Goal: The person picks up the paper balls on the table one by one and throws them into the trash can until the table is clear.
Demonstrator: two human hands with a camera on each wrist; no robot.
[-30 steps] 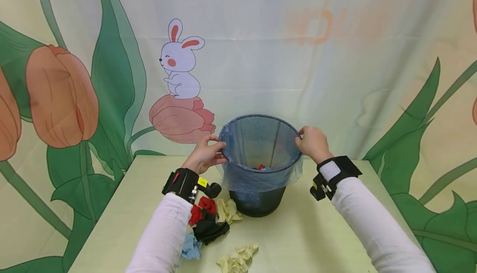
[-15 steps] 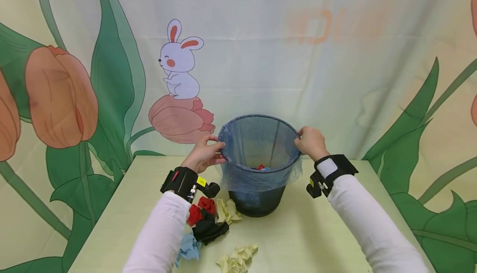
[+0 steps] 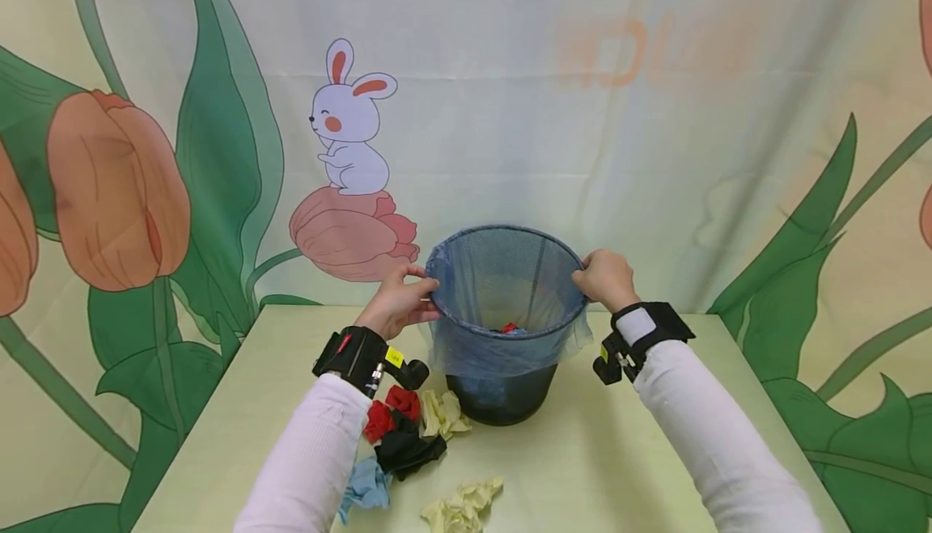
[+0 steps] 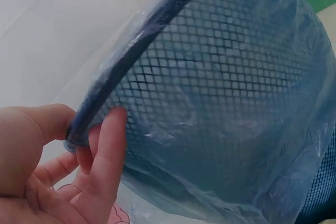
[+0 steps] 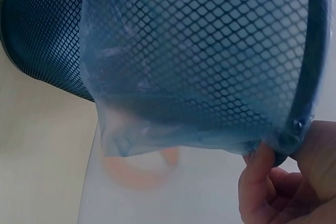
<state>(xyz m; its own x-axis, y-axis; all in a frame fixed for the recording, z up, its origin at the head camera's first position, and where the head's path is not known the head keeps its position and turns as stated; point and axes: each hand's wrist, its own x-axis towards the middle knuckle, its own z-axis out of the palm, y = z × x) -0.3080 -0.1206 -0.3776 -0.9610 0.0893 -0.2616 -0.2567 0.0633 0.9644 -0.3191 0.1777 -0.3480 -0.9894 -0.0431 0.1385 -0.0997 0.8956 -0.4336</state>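
Observation:
A dark mesh wastebasket (image 3: 502,399) stands upright toward the back of the table, lined with a blue translucent bag (image 3: 495,355) folded over its rim. Low inside shows a bit of red and blue crumpled material (image 3: 512,328). My left hand (image 3: 399,300) pinches the rim at the left, thumb on the inner side and fingers outside against the bag, as the left wrist view (image 4: 79,161) shows. On the opposite side my right hand (image 3: 610,281) grips the rim and bag, its fingers (image 5: 257,174) curled at the outside.
Left of the basket lie crumpled pieces: red (image 3: 403,402), cream (image 3: 442,416), black (image 3: 409,448) and light blue (image 3: 366,486). Another cream piece (image 3: 462,507) lies nearer the front. A printed curtain (image 3: 510,112) hangs behind the pale table (image 3: 641,436).
Both hands keep their hold on the rim. The right forearm and wrist have shifted slightly left; the basket and crumpled pieces look nearly unmoved.

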